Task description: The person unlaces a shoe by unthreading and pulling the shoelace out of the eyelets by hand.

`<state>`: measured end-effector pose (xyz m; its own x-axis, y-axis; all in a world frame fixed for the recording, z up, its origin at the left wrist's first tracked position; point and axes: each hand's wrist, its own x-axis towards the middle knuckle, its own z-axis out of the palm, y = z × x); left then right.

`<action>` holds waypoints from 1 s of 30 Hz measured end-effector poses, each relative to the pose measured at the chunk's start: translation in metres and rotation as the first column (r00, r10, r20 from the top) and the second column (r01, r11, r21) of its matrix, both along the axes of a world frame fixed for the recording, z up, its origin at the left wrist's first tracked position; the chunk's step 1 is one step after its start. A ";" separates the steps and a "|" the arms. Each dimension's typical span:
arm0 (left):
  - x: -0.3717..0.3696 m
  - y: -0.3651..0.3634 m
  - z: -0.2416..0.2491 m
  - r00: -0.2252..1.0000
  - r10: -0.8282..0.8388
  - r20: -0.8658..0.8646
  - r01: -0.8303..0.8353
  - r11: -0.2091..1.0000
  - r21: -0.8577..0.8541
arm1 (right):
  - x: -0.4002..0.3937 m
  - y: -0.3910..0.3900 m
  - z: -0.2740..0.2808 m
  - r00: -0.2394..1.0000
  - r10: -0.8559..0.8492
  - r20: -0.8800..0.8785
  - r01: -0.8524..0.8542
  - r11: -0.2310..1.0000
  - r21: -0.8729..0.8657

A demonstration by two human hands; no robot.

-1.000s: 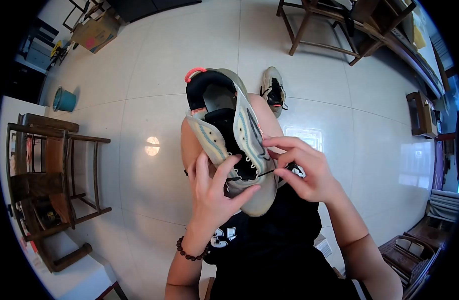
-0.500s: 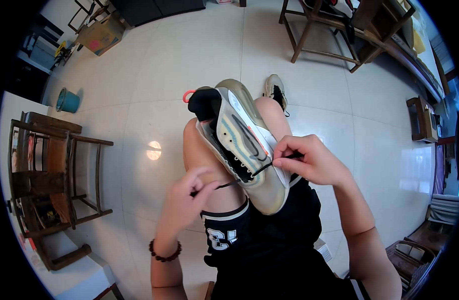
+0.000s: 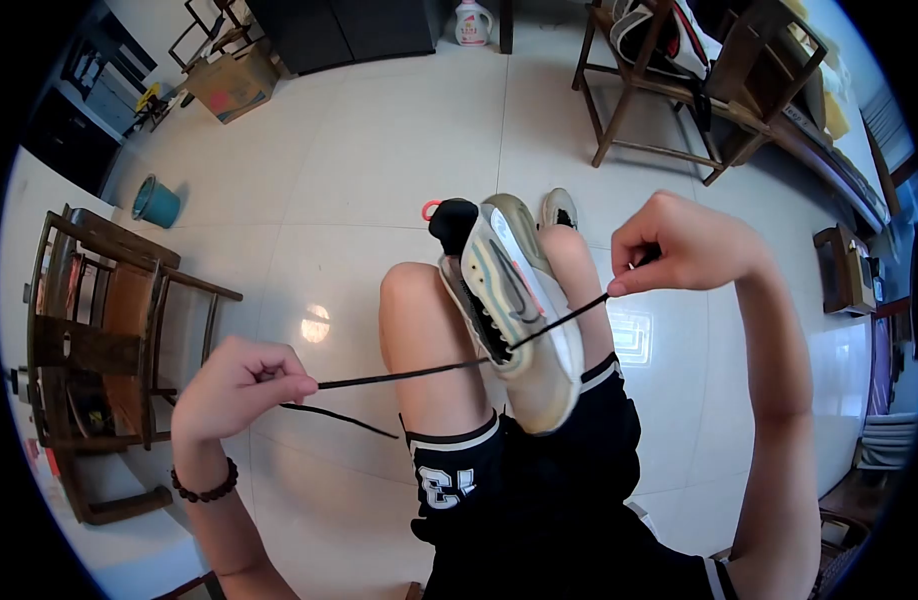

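A light sneaker point(image 3: 541, 372) with a grey swoosh and a pink heel loop rests across the thighs, toe toward the body. A black lace point(image 3: 399, 376) passes through its lowest eyelets near the toe. On the left, my left hand point(image 3: 247, 388) pinches one side of the lace, and a loose end hangs below the fingers. My right hand point(image 3: 679, 245) grips the other side, raised to the right of the shoe. Both lengths look taut and straight, and neither hand touches the shoe.
Wooden chairs stand at the left point(image 3: 99, 345) and upper right point(image 3: 659, 95). A teal bucket point(image 3: 157, 203), a cardboard box point(image 3: 234, 85) and a detergent bottle point(image 3: 472, 24) are on the floor. Another sneaker point(image 3: 559, 208) is beyond the knees.
Both hands have moved far apart, the left one outward left and the right one up and right, pulling longer lengths of lace from the shoe. The view has shifted slightly.
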<state>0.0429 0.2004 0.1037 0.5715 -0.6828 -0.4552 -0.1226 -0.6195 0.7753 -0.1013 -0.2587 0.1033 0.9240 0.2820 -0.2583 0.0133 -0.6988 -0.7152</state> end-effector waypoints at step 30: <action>0.103 -0.150 0.051 0.997 0.078 -0.016 -0.079 0.981 -0.177 | 0.130 0.015 0.019 0.993 -0.064 -0.102 0.064 0.998 0.003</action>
